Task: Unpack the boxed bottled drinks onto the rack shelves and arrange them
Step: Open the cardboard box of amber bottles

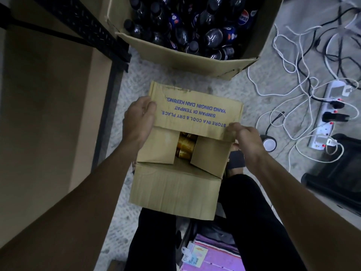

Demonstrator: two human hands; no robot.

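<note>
1. Head view: the left hand's fingers curl round the left edge of the far flap, thumb on top. The right hand's fingers pinch that flap's near right corner. Both hands grip cardboard and neither holds a bottle. A grip at each end probably lets the flap fold back evenly without tearing.

2. The flap lies nearly flat over the far half of the box, printed side up. The two side flaps stand half raised and the near flap hangs toward the person's legs, so the top is only partly open.

3. Through the gap between the side flaps show amber bottles with gold tops, packed upright inside. None is out yet, so unpacking has hardly begun.

4. The box sits in front of the person's knees, just beside the rack. Whether it rests on the floor cannot be told. The closeness likely keeps the reach to the shelf short.

5. Beyond it stands a bigger box, already open and heaped with dark cola bottles. It too is near the rack's corner post.

6. To the right, cables and a power strip sprawl on the floor, well apart from the boxes.
</note>
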